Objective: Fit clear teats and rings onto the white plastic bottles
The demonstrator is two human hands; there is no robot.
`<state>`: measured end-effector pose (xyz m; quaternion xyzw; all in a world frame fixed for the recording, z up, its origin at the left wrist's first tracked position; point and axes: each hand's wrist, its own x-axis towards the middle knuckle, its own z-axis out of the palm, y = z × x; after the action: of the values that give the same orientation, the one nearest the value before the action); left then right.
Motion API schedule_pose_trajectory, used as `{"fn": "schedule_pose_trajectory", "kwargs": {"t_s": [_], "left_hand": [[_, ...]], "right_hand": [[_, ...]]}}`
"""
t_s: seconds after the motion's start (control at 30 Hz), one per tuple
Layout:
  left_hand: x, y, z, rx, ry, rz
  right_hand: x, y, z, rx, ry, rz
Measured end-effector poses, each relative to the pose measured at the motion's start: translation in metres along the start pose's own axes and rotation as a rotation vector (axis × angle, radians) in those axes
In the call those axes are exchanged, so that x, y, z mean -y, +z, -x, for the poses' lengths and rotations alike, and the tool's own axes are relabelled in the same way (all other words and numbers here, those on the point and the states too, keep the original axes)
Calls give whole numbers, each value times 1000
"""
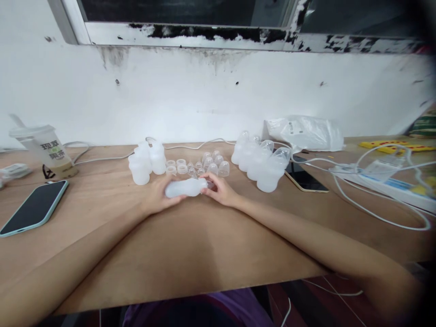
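Note:
A white translucent plastic bottle [185, 187] lies sideways between both my hands above the wooden table [190, 245]. My left hand [157, 196] is wrapped around its base end. My right hand [220, 190] pinches the neck end, where a small clear part sits. Just behind them lie several small clear rings and dome caps [200, 167]. A cluster of bare white bottles [146, 164] stands at the back left. A group of bottles with clear dome lids [260, 161] stands at the back right.
A phone in a teal case [32, 208] lies at the left, beside a lidded drink cup [47, 150]. Another phone [304, 178], a plastic bag [304, 131], white cables [361, 190] and a power strip [384, 184] crowd the right side. A white wall rises behind.

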<state>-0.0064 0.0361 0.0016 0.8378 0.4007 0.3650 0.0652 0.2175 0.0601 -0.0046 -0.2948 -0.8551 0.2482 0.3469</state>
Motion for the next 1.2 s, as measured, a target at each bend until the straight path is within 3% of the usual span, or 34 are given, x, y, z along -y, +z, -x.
{"fn": "schedule_pose_trajectory", "kwargs": {"t_s": [0.1, 0.2, 0.23, 0.43, 0.63, 0.8, 0.93, 1.07, 1.13, 1.2], "left_hand": [[0, 3, 1, 141, -4, -14], [1, 6, 1, 118, -52, 11], [2, 6, 1, 89, -69, 20], [5, 4, -2, -38, -166, 98], [5, 4, -2, -84, -226, 125], [5, 4, -2, -84, -243, 120], [5, 4, -3, -81, -256, 115], [5, 5, -3, -92, -257, 121], [6, 5, -3, -90, -256, 125], [5, 5, -3, -86, -261, 120]], "right_hand": [[-9, -13, 0, -181, -75, 223], [-19, -31, -2, -519, 14, 522], [-23, -37, -3, -548, 65, 635], [-36, -45, -2, -208, 370, 1057], [-25, -41, -3, -138, 581, 1173], [-7, -30, -2, -88, 585, 1189], [13, -9, 0, 23, 401, 1106], [21, 6, 3, 98, 43, 705], [17, 8, 3, 17, 1, 444], [9, 7, 1, -120, 78, 166]]}}
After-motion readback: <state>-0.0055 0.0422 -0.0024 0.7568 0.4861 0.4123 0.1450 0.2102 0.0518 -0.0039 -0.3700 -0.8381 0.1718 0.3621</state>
